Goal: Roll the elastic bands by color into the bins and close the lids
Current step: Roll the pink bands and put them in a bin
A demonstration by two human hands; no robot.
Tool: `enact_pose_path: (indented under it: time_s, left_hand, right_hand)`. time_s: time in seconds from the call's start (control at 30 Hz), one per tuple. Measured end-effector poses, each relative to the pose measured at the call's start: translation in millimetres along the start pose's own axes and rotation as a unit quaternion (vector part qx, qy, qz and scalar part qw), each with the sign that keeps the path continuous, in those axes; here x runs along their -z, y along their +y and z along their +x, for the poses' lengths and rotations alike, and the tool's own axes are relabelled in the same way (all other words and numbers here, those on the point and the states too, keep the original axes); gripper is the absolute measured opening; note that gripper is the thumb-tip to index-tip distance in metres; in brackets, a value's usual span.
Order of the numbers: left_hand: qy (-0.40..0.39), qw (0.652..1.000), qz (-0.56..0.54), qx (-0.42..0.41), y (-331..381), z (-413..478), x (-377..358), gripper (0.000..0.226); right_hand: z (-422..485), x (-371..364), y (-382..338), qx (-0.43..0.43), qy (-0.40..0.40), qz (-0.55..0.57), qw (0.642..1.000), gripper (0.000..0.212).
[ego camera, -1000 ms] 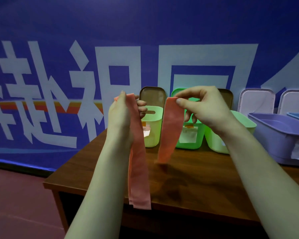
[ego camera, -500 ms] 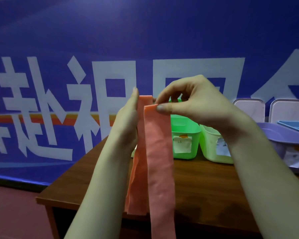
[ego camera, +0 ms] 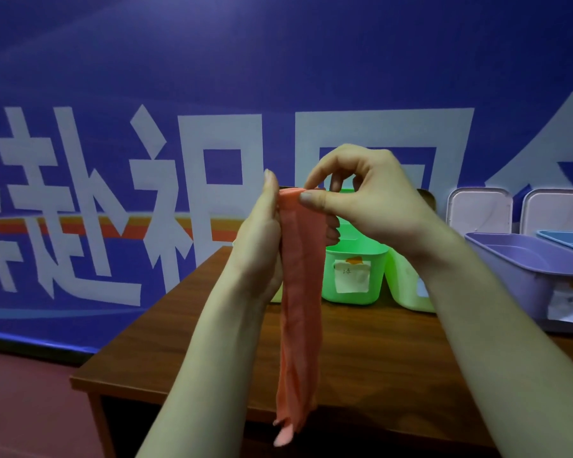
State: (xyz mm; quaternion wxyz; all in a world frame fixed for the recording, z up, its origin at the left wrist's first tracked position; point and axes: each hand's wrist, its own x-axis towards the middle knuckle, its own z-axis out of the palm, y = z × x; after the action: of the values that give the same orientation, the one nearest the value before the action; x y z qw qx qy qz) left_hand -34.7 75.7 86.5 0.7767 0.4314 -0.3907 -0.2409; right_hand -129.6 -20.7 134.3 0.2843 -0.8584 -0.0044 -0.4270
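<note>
Over the table (ego camera: pixel 377 358), both ends of the orange band (ego camera: pixel 300 292) had just met: right hand (ego camera: pixel 361 196) pinching the top, left hand (ego camera: pixel 262 239) gripping it, I think. Rolling could start.

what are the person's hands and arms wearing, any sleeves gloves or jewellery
Nothing worn shows. The left hand and right hand are bare: no gloves, rings or watch. The left forearm and right forearm are uncovered down to the frame's edge, so no sleeve is in view. The right thumbnail looks short and unpainted.
</note>
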Motion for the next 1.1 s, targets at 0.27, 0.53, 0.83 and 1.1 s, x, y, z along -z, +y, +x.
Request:
enact_pose_path:
  time_s: [0.27, 0.53, 0.83, 1.1]
  left_hand:
    - [-0.016, 1.000, 0.022, -0.001, -2.4, 0.6, 0.6, 0.076]
    - [-0.034, 0.996, 0.077, -0.012, -0.6, -5.3, -1.8, 0.088]
    - [0.024, 0.995, 0.092, -0.031, -3.2, -7.6, 10.4, 0.047]
    - [0.032, 0.983, 0.117, -0.140, -3.5, -11.1, 15.3, 0.016]
  right_hand:
    - [2.2, -2.5, 5.4, -0.008, 0.005, -0.038, 0.999, 0.009]
    - [-4.2, -4.4, 8.0, -0.034, -0.040, 0.088, 0.995, 0.018]
    - [-5.1, 0.6, 15.0, -0.048, -0.010, 0.151, 0.987, 0.014]
    - [-6.2, 8.2, 21.2, -0.067, -0.055, 0.200, 0.976, 0.020]
